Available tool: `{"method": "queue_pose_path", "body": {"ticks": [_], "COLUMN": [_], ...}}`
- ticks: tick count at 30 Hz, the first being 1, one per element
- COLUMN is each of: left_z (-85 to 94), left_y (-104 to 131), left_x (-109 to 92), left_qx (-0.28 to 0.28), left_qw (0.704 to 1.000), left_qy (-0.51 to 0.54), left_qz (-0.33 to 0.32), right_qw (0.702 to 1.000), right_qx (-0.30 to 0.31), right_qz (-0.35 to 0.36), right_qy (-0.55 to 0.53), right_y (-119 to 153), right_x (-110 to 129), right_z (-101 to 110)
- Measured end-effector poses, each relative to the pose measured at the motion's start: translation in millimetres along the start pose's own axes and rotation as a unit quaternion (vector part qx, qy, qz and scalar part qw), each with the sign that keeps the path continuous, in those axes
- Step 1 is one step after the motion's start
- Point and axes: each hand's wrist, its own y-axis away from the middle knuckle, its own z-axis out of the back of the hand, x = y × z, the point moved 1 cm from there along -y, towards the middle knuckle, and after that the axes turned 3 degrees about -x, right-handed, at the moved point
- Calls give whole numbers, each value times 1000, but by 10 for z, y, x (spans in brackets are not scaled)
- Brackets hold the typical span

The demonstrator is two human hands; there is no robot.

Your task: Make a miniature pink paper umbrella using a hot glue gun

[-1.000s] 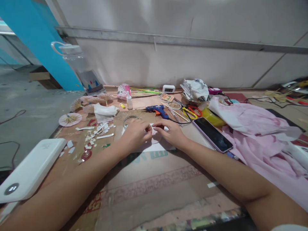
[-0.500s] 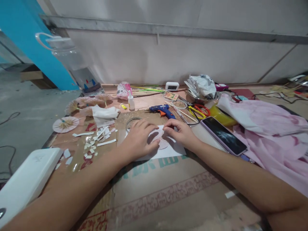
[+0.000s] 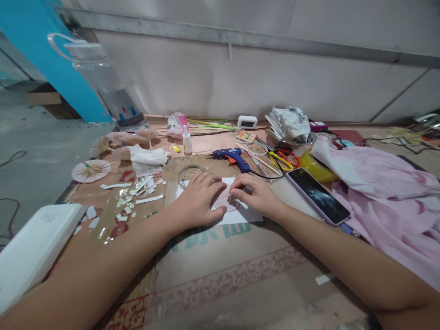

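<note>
A pale pink round piece [image 3: 225, 200] lies on a white sheet [image 3: 240, 217] in the middle of the cardboard. My left hand [image 3: 199, 199] rests over the sheet's left part, fingers apart, thumb and fingertips at the left edge of the round piece. Thumb and forefinger of my right hand [image 3: 252, 195] are pinched together on a thin stick [image 3: 230, 198], held over the piece. Just beyond the hands are a blue glue gun [image 3: 233, 158] and a roll of clear tape [image 3: 187, 175].
Paper scraps [image 3: 144, 185], pleated round pieces [image 3: 91, 171], a white power bank [image 3: 37, 250] and a water bottle [image 3: 117, 87] are at the left. A phone [image 3: 318, 195], pink cloth [image 3: 381, 169], scissors [image 3: 283, 160] and a filled bowl [image 3: 290, 128] are at the right. A glue bottle [image 3: 187, 141] stands behind.
My right hand has shifted slightly down, and a thin stick now shows at its fingertips. My left hand stays almost in place. The view has shifted slightly.
</note>
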Motion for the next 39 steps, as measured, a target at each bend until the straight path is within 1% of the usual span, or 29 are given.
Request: {"method": "queue_pose_path", "body": {"ticks": [3,7,13,16,19,22,25,29,35,39], "left_z": [-9,-22,-36,-38,-34,-24,-17,-16,-20,-26], "left_y": [15,23,34,36,33,26,18,13,14,15], "left_x": [-16,-29,-29,-28,-27,-31,-35,-33,-25,-24], "left_qx": [1,2,0,2,7,16,23,22,19,21], "left_qw": [1000,1000,1000,999,999,999,999,1000,1000,999], "left_qy": [-6,-13,-19,-32,-34,-33,-30,-20,-15,-24], "left_qz": [2,4,2,-3,5,14,13,10,13,13], "right_qw": [1000,999,998,994,980,969,975,989,996,996], "right_qx": [10,24,27,28,26,46,41,23,46,52], "right_qz": [1,-23,-46,-90,-150,-178,-165,-113,-73,-68], "right_qy": [-2,0,-12,-53,-127,-163,-144,-87,-27,-22], "right_y": [4,-6,-21,-30,-47,-59,-48,-28,-33,-27], "right_x": [20,14,5,-41,-102,-123,-94,-33,8,11], "right_z": [-12,-22,-25,-38,-43,-32,-15,-14,-16,-21]}}
